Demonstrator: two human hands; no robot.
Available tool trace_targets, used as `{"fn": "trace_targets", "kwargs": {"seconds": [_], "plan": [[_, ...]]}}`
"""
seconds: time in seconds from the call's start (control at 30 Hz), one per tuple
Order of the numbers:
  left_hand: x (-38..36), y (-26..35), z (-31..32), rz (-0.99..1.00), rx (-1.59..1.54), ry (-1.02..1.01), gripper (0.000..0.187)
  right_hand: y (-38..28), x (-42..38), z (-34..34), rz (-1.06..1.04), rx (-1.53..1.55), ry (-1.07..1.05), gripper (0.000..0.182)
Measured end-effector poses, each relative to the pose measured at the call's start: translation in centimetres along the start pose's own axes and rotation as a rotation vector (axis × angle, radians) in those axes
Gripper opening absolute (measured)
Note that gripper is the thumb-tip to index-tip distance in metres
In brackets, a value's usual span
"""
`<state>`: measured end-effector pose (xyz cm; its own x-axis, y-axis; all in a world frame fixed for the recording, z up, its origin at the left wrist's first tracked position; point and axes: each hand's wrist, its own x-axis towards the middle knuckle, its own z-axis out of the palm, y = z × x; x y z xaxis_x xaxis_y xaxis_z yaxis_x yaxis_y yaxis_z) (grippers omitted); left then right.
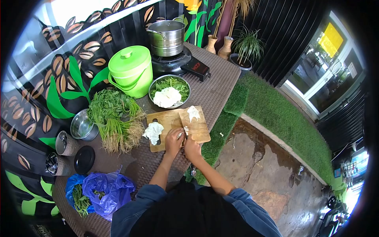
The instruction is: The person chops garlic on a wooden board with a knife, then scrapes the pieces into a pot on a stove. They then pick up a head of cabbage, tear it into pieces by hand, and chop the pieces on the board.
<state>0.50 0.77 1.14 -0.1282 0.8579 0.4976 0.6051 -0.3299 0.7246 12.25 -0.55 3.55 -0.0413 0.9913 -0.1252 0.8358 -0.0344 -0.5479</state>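
Note:
A wooden cutting board [167, 118] lies on the table in front of me. My right hand [192, 150] is closed round a knife, whose blade [181, 121] points away from me across the board. Beside it, my left hand [173, 141] has its fingers curled on a small white piece that looks like mushroom, close to the blade. A white mushroom clump [153, 132] rests at the board's left side, and a smaller white piece [193, 113] lies at its upper right. Behind the board stands a metal bowl [188, 98] with green leaves and more white mushroom [167, 97].
Left of the board lies a big bunch of rooted greens [116, 118], near a metal bowl [84, 125]. A lidded green bucket [131, 73] and a pot [167, 39] on a stove [166, 65] stand behind. Blue plastic bags [108, 193] sit at the near left. The table's edge [221, 118] runs on my right.

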Motion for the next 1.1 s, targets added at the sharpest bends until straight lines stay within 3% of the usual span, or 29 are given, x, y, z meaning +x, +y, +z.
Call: {"fn": "trace_targets", "kwargs": {"seconds": [0.17,0.37,0.57,0.7,0.77,0.9,1.03,1.1], "plan": [[-0.1,0.2,-0.1,0.011,0.024,0.008,0.014,0.0,0.1,-1.4,-0.068,-0.032,-0.050,0.035],[-0.1,-0.1,0.0,0.025,0.011,0.012,0.016,-0.1,0.0,0.2,0.011,-0.041,0.011,0.037],[-0.2,-0.3,0.2,0.092,0.081,0.054,0.015,-0.3,0.0,-2.1,-0.023,-0.037,-0.100,0.033],[-0.2,0.0,0.4,0.060,0.075,0.062,0.014,-0.5,-0.7,-0.2,0.048,-0.001,0.018,0.035],[-0.2,0.5,0.1,0.036,0.037,0.082,0.013,-0.9,0.3,-0.7,-0.058,-0.051,0.039,0.033],[-0.1,0.2,0.0,0.009,0.042,0.056,0.012,-0.3,1.0,-1.8,-0.042,-0.046,-0.087,0.030],[-0.2,-0.1,0.1,0.037,0.037,0.070,0.011,-0.4,-0.8,-0.7,-0.009,-0.046,-0.068,0.034],[-0.1,-0.2,0.1,0.033,0.036,0.074,0.012,-1.0,-1.0,0.0,0.033,-0.051,0.001,0.027]]}}
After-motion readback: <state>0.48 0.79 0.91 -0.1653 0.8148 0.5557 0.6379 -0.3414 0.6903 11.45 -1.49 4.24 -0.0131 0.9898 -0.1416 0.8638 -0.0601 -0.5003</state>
